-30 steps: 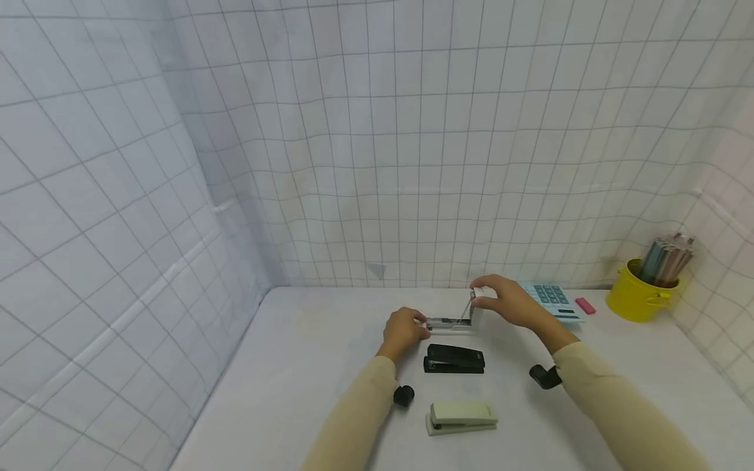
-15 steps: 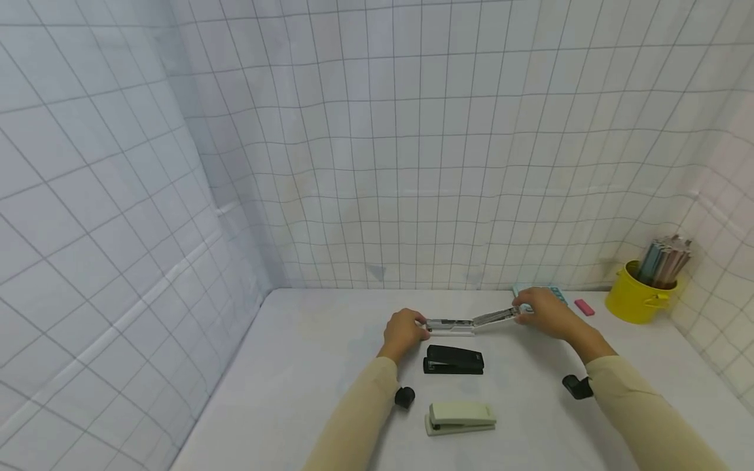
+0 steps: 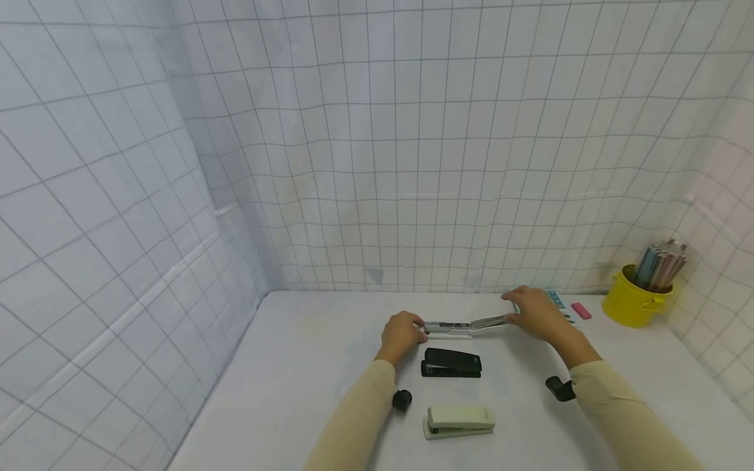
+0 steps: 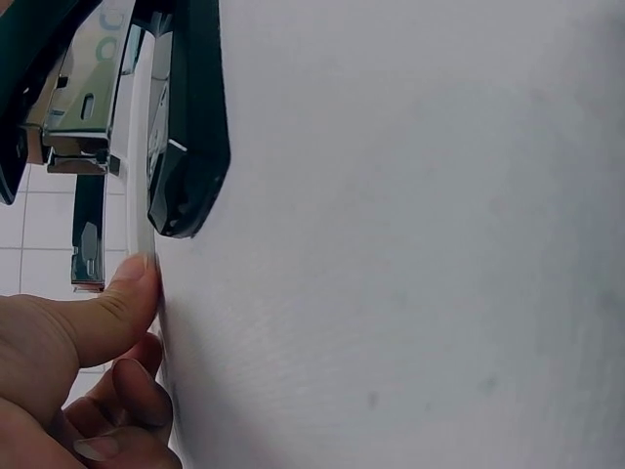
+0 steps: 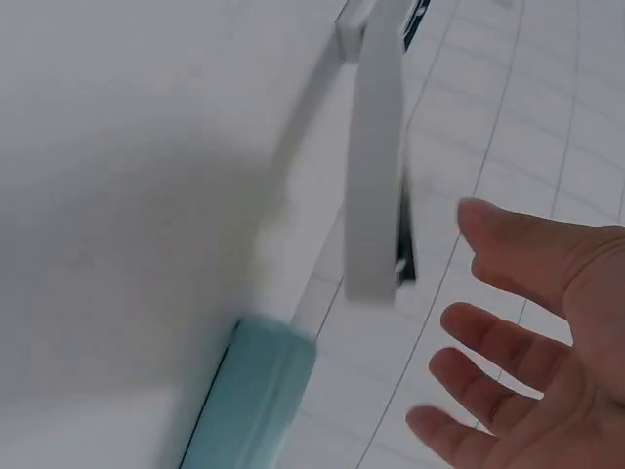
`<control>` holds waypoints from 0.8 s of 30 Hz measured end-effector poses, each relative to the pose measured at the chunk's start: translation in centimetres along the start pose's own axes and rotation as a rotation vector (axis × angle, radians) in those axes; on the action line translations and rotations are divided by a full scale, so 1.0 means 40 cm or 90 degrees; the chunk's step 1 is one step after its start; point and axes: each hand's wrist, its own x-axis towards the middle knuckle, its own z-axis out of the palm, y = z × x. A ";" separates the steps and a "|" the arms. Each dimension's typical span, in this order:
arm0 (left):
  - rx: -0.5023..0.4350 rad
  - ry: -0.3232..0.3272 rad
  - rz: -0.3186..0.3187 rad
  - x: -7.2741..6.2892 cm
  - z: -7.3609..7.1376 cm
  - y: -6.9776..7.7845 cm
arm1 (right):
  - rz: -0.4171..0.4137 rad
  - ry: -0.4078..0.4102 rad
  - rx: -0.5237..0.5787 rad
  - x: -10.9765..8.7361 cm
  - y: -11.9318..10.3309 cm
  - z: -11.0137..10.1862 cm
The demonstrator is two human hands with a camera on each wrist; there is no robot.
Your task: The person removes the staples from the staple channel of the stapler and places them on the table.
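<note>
A white stapler (image 3: 449, 330) lies at the back of the white table, its upper arm (image 3: 489, 322) swung out to the right so that the metal inside shows. My left hand (image 3: 402, 335) holds the left end of its base; in the left wrist view the thumb (image 4: 117, 303) presses the white base edge. My right hand (image 3: 533, 314) is beside the far end of the swung-out arm. In the right wrist view its fingers are spread and apart from the white arm (image 5: 374, 176). A black stapler (image 3: 451, 363) and a pale green stapler (image 3: 459, 420) lie nearer to me.
Behind my right hand is a light blue calculator (image 3: 556, 299), partly hidden. A pink eraser (image 3: 580, 311) lies to its right. Farther right stands a yellow bucket (image 3: 630, 306) with a bundle of pencils (image 3: 661, 265). White grid-patterned cloth walls enclose the table.
The stapler's upper arm has swung from upright out to the right and lower. My right hand moved right with it and has let go. The left hand has stayed put.
</note>
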 end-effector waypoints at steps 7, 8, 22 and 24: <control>0.001 0.000 -0.003 0.001 -0.002 0.000 | 0.041 -0.120 0.336 0.075 -0.122 0.065; 0.002 -0.001 -0.001 0.002 -0.002 0.000 | 0.061 -0.144 0.386 0.082 -0.136 0.080; 0.023 -0.020 0.010 0.011 -0.001 0.002 | 0.127 -0.180 0.476 0.117 -0.196 0.167; 0.020 -0.020 0.008 0.010 -0.002 0.004 | 0.132 -0.182 0.470 0.120 -0.199 0.167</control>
